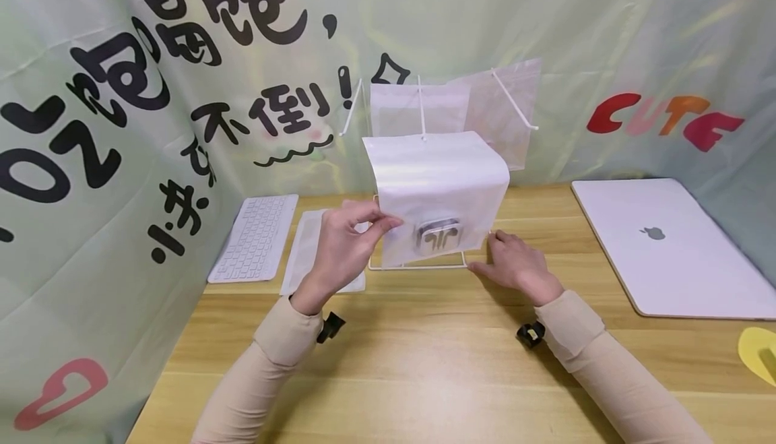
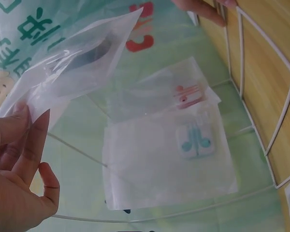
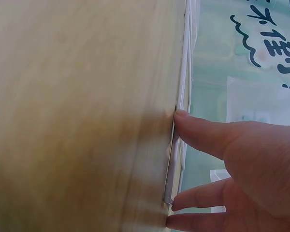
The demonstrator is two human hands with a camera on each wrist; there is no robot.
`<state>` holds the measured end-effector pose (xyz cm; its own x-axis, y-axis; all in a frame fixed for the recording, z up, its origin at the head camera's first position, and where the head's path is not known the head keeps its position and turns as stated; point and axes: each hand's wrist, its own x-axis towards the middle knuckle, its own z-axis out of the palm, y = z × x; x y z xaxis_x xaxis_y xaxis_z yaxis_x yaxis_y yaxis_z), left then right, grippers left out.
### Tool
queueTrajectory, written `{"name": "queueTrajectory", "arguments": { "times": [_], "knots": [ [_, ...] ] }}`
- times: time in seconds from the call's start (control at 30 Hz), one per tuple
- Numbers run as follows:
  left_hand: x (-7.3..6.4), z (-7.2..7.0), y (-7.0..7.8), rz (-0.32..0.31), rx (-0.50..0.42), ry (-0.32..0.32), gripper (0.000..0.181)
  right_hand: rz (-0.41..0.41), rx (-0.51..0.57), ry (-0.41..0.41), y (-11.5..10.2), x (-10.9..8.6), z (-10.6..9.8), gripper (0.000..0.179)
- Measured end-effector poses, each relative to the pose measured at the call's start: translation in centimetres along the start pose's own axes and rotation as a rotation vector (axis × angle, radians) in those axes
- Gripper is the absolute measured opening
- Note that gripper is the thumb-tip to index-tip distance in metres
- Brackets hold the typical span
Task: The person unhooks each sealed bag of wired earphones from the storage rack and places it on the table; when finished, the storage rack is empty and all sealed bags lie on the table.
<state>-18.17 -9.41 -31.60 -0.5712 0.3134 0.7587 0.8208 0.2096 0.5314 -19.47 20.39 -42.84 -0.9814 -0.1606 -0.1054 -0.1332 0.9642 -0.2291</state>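
My left hand (image 1: 348, 248) pinches the lower left edge of a frosted plastic bag (image 1: 436, 188), which bends over at its top. Inside it shows a clear case of earphones (image 1: 439, 235). The bag's upper edge is by the middle hook of a white wire rack (image 1: 418, 268); whether it hangs on that hook I cannot tell. My right hand (image 1: 515, 262) rests at the rack's right front base corner, thumb and straight fingers touching the wire in the right wrist view. Behind, bags with teal earphones (image 2: 197, 140) and pink earphones (image 2: 187, 95) hang, seen in the left wrist view.
A white keyboard (image 1: 254, 238) lies at the left, with another frosted bag (image 1: 297, 255) flat beside the rack. On the right lies a closed silver laptop (image 1: 679, 248). Printed curtains (image 1: 273, 168) stand behind the wooden table (image 1: 412, 376); a yellow object (image 1: 754, 353) is at the right edge.
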Motion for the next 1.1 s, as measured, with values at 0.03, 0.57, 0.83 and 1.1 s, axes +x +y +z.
{"name": "queueTrajectory", "arguments": {
  "times": [0.03,0.57,0.83,1.1],
  "knots": [
    [0.1,0.0,0.1,0.006,0.003,0.006,0.009,0.001,0.000,0.000,0.0,0.0,0.0,0.083],
    [-0.3,-0.8,1.2,-0.006,-0.002,0.031,0.010,-0.001,0.030,0.002,0.1,0.1,0.0,0.084],
    [-2.6,-1.2,1.9,-0.136,-0.084,-0.036,0.014,0.015,0.038,0.005,0.1,0.0,-0.4,0.056],
    [-5.4,-0.6,2.1,-0.321,-0.209,-0.147,0.009,0.075,0.087,0.003,0.1,-0.4,-0.5,0.039]
  ]
}}
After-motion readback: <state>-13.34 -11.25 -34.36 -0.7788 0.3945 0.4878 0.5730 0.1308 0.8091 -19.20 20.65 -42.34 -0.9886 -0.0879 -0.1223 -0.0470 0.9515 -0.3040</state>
